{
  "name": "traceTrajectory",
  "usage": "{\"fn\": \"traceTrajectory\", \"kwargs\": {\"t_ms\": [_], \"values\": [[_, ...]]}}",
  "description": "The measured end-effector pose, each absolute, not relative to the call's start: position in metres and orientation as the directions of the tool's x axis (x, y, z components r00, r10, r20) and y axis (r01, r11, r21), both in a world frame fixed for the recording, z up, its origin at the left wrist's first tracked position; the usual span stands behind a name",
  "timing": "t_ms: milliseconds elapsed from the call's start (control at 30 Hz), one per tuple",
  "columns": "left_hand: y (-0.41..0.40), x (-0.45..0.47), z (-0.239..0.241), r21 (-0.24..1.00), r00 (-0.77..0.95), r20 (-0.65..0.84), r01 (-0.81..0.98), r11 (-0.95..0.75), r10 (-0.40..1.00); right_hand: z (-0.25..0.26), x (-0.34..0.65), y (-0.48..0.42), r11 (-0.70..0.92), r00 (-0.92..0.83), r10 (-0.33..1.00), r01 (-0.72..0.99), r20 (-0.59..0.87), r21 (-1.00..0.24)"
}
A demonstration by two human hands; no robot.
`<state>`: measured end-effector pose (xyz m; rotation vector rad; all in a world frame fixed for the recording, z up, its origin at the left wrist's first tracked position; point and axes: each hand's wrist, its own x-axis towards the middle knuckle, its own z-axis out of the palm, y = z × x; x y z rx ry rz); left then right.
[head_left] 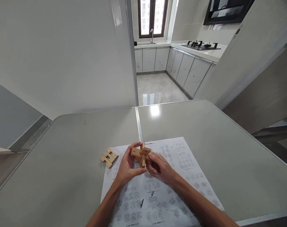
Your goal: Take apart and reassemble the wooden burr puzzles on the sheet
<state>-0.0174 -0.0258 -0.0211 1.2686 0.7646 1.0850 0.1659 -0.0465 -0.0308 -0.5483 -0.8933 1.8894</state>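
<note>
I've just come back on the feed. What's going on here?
A person's left hand holds a cluster of crossed wooden pieces, while the right hand has its fingers at the cluster's right side. They work above a printed sheet on the table. More wooden pieces lie together by the sheet's upper left corner.

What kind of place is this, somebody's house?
Probably a home, looking into its kitchen: I see a gas stove, a faucet and marble-patterned cabinets.
</note>
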Motion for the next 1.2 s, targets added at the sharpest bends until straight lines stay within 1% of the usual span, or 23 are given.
{"fn": "traceTrajectory", "kwargs": {"t_ms": [233, 467, 600, 700, 867, 1000, 1100, 1200], "values": [[-0.028, -0.018, -0.024, 0.983, 0.346, 0.144, -0.156, -0.095, 0.927, -0.027, 0.168, -0.047, -0.291, -0.440, 0.898, -0.555, -0.022, -0.779], [-0.033, -0.018, -0.018, 0.981, 0.349, 0.191, -0.029, -0.193, 0.917, -0.027, 0.176, -0.045, -0.322, -0.522, 0.853, -0.552, 0.018, -0.769], [-0.038, -0.020, -0.012, 0.971, 0.340, 0.220, 0.010, -0.238, 0.914, -0.029, 0.178, -0.047, -0.262, -0.497, 0.867, -0.509, 0.032, -0.820], [-0.039, -0.022, -0.010, 0.969, 0.341, 0.233, -0.002, -0.248, 0.910, -0.031, 0.179, -0.047, -0.251, -0.518, 0.855, -0.474, 0.037, -0.844], [-0.038, -0.022, -0.012, 0.975, 0.382, 0.221, -0.077, -0.208, 0.897, -0.029, 0.186, -0.042, -0.367, -0.636, 0.771, -0.479, 0.027, -0.797], [-0.038, -0.023, -0.011, 0.978, 0.418, 0.207, -0.064, -0.198, 0.885, -0.029, 0.191, -0.041, -0.397, -0.696, 0.716, -0.466, 0.051, -0.791], [-0.040, -0.024, -0.009, 0.976, 0.415, 0.213, -0.046, -0.213, 0.884, -0.031, 0.192, -0.041, -0.378, -0.698, 0.714, -0.448, 0.052, -0.810], [-0.041, -0.023, -0.004, 0.971, 0.402, 0.219, 0.000, -0.239, 0.889, -0.034, 0.191, -0.041, -0.330, -0.653, 0.756, -0.439, 0.044, -0.836]]}}
